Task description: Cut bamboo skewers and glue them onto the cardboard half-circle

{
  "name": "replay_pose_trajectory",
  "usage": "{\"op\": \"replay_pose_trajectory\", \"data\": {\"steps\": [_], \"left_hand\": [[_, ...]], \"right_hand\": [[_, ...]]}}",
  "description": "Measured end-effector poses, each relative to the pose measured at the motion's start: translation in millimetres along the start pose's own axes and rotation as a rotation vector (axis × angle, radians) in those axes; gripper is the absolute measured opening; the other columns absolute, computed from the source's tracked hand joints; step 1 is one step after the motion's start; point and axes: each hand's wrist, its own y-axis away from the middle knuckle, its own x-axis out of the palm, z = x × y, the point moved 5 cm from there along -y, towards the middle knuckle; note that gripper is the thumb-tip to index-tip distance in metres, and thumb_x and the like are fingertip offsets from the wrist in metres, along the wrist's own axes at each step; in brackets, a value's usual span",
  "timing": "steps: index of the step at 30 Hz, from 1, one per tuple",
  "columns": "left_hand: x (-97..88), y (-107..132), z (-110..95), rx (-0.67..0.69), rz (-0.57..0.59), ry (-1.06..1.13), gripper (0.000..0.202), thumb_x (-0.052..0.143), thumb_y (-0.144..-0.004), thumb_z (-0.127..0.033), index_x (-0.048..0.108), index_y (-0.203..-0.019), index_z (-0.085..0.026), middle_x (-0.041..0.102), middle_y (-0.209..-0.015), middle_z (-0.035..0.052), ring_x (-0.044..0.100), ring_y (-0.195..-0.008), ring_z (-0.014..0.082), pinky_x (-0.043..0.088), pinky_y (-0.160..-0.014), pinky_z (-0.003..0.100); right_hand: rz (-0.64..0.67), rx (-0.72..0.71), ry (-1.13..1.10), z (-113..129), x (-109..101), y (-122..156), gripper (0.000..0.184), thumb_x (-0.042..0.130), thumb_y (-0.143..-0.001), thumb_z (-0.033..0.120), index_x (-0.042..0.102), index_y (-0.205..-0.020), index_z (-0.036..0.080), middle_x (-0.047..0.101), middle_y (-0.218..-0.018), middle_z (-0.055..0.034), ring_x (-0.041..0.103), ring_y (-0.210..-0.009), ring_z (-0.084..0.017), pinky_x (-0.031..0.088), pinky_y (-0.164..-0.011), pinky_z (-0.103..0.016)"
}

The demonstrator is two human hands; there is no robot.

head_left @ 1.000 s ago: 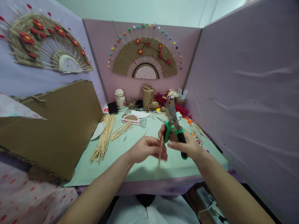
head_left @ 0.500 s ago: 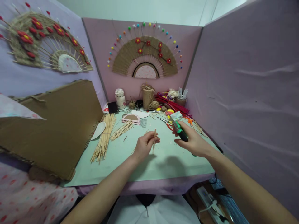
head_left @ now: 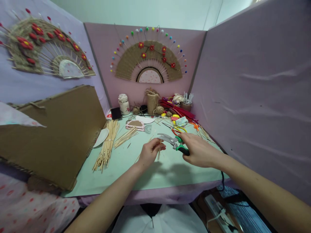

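My left hand (head_left: 150, 152) pinches a short wooden stick (head_left: 159, 152) and holds it nearly upright over the green table (head_left: 126, 165). My right hand (head_left: 198, 149) grips green-handled cutters (head_left: 173, 141) with grey blades. The blades point left, and their open jaws sit at the stick's top end. Both hands hover over the middle of the table.
A pile of long wooden sticks (head_left: 108, 144) lies to the left, beside a leaning cardboard sheet (head_left: 53, 129). Twine rolls (head_left: 152, 100), a white jar (head_left: 123, 103), red stems (head_left: 178, 110) and scissors (head_left: 173, 127) crowd the back. Woven fans (head_left: 148, 61) hang on the walls. A power strip (head_left: 218, 212) lies below.
My right hand swung the cutters from pointing upward to lying level, with the blades brought left to the stick's top. My left hand moved the stick forward and stood it upright.
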Motion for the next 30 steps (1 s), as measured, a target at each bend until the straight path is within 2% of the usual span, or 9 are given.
{"op": "replay_pose_trajectory", "data": {"steps": [5, 20, 30], "left_hand": [[-1.0, -0.7, 1.0, -0.006, 0.002, -0.012, 0.019, 0.059, -0.085, -0.035, 0.061, -0.084, -0.017, 0.07, -0.086, 0.0047, 0.072, -0.08, 0.0196, 0.058, -0.078, 0.032], [-0.3, -0.1, 4.5, -0.007, 0.021, -0.024, 0.019, 0.057, -0.085, -0.036, 0.059, -0.085, -0.017, 0.071, -0.085, 0.0049, 0.072, -0.083, 0.0211, 0.057, -0.079, 0.034], [-1.2, -0.5, 5.0, 0.017, 0.024, -0.066, 0.018, 0.057, -0.086, -0.036, 0.059, -0.084, -0.018, 0.072, -0.082, 0.0041, 0.072, -0.081, 0.021, 0.057, -0.078, 0.034]], "right_hand": [[0.004, -0.024, 0.04, 3.0, -3.0, -4.0, 0.034, 0.055, -0.068, 0.019, 0.052, -0.102, 0.016, 0.061, -0.101, -0.0131, 0.056, -0.096, -0.029, 0.04, -0.077, -0.035], [0.007, -0.022, 0.063, 2.7, -5.3, -3.9, 0.031, 0.056, -0.067, 0.02, 0.051, -0.097, 0.018, 0.061, -0.096, -0.0118, 0.055, -0.088, -0.027, 0.038, -0.072, -0.033], [0.02, -0.01, 0.027, 5.1, -3.4, -3.4, 0.037, 0.056, -0.067, 0.019, 0.052, -0.103, 0.017, 0.061, -0.1, -0.0124, 0.056, -0.094, -0.028, 0.039, -0.076, -0.034]]}}
